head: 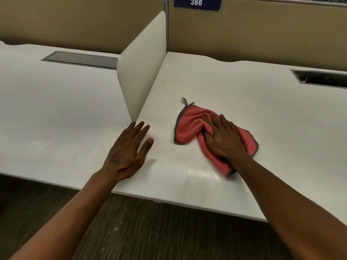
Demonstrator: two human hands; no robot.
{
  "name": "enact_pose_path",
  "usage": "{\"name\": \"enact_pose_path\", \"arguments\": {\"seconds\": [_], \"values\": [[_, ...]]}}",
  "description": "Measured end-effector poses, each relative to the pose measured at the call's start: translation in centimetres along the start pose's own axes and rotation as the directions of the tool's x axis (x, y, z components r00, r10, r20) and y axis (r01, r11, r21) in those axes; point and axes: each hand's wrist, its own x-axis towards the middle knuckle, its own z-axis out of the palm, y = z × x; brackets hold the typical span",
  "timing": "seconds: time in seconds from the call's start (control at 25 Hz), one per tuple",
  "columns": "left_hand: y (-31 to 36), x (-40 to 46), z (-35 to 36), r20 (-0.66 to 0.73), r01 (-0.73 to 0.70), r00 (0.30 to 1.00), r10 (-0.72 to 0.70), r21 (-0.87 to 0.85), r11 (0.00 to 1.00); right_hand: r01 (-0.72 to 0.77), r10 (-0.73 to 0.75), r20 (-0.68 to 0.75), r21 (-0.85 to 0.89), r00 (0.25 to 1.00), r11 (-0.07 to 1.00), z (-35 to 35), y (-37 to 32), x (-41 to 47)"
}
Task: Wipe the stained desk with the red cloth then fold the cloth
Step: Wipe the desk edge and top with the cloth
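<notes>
The red cloth (187,126), edged in grey with a small hanging loop at its far corner, lies bunched on the white desk (234,94) a little right of centre. My right hand (224,137) presses flat on top of the cloth, fingers spread and pointing away from me, covering its middle. My left hand (129,151) rests palm down on the bare desk to the left of the cloth, fingers apart, holding nothing. No stain shows clearly on the surface; a faint shiny streak lies near the front edge below the cloth.
A white divider panel (142,68) stands upright between two desk sections, just beyond my left hand. Cable openings sit at the back left (80,60) and back right (323,79). Beige partitions rise behind, one with a blue sign (197,3). Dark floor lies below the desk edge.
</notes>
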Motion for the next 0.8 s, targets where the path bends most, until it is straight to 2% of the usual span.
{"name": "enact_pose_path", "arguments": {"seconds": [0.04,0.12,0.2,0.32,0.44,0.56,0.68,0.8], "values": [[-0.3,-0.1,-0.2,-0.015,0.059,0.998,-0.060,-0.051,0.997,0.044,-0.044,0.008,-0.013,0.999,0.999,0.4,-1.1,-1.1],[-0.6,0.0,-0.4,-0.021,0.099,0.994,-0.103,-0.156,0.983,0.239,-0.239,0.044,-0.002,0.970,0.971,1.9,-4.0,-4.8],[-0.6,0.5,-0.4,-0.023,0.054,0.998,-0.060,-0.213,0.976,0.422,-0.429,0.098,0.080,0.898,0.903,3.2,-6.6,-8.7],[-0.9,1.9,-0.2,-0.066,-0.002,0.998,-0.016,-0.258,0.966,0.526,-0.535,0.131,0.103,0.835,0.845,3.2,-6.9,-8.7],[-1.9,2.9,-0.3,-0.084,-0.005,0.996,-0.021,-0.298,0.955,0.511,-0.511,0.130,0.039,0.850,0.859,2.1,-6.5,-3.3],[-2.7,3.4,-0.3,-0.125,-0.090,0.991,0.051,-0.325,0.941,0.434,-0.433,0.110,0.019,0.895,0.901,1.6,-7.0,3.2],[-3.2,4.9,0.0,-0.123,-0.062,0.992,0.030,-0.268,0.962,0.350,-0.350,0.088,0.017,0.933,0.937,2.1,-7.7,9.5],[-2.0,6.5,0.2,-0.131,-0.124,0.987,0.090,-0.280,0.952,0.245,-0.245,0.056,0.016,0.968,0.969,2.0,-9.9,14.5]]}}
